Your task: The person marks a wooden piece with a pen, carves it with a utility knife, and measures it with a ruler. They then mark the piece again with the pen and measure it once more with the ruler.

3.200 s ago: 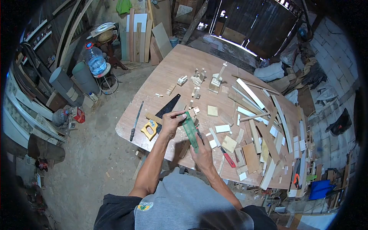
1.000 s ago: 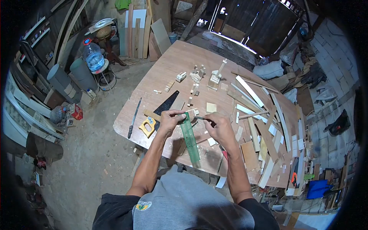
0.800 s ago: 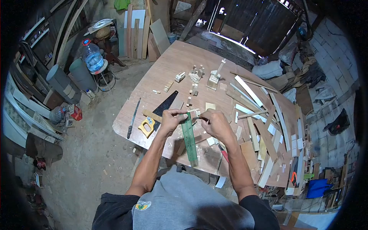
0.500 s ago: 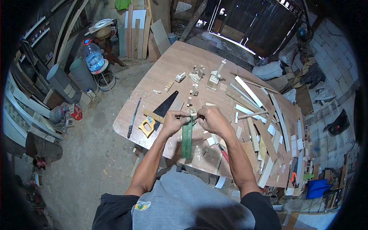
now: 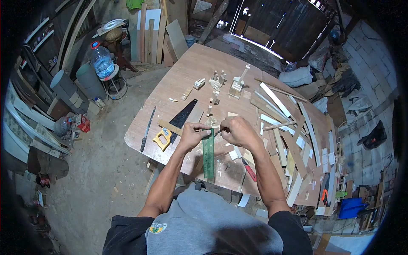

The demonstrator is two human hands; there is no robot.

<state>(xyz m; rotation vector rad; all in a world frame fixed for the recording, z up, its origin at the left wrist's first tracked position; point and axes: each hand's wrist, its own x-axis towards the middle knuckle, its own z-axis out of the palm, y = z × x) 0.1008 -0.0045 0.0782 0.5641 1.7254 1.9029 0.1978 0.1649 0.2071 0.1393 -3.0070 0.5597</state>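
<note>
A green ruler [image 5: 208,159] hangs toward my body, its upper end pinched by my left hand [image 5: 194,137]. Just right of it, my right hand [image 5: 238,131] is closed on a thin dark pencil-like stick [image 5: 219,131], whose tip is close to the ruler's top. A small pale wood piece [image 5: 215,127] shows between the fingertips, partly hidden. Left of my hands lies a handsaw with a yellow handle [image 5: 162,139], and a wood strip [image 5: 170,127] crosses its blade. The red-handled cutter [image 5: 249,170] rests near my right forearm.
Small wooden models [image 5: 217,80] stand toward the far side of the table [image 5: 170,91]. Many wood strips [image 5: 293,148] are heaped on the right. A thin file-like tool [image 5: 148,129] lies near the left edge. A water bottle [image 5: 102,61] stands on a stool beyond the table.
The green ruler's lower end has swung slightly down and right, and its face shows wider now. Both hands stay in nearly the same place, still pinching.
</note>
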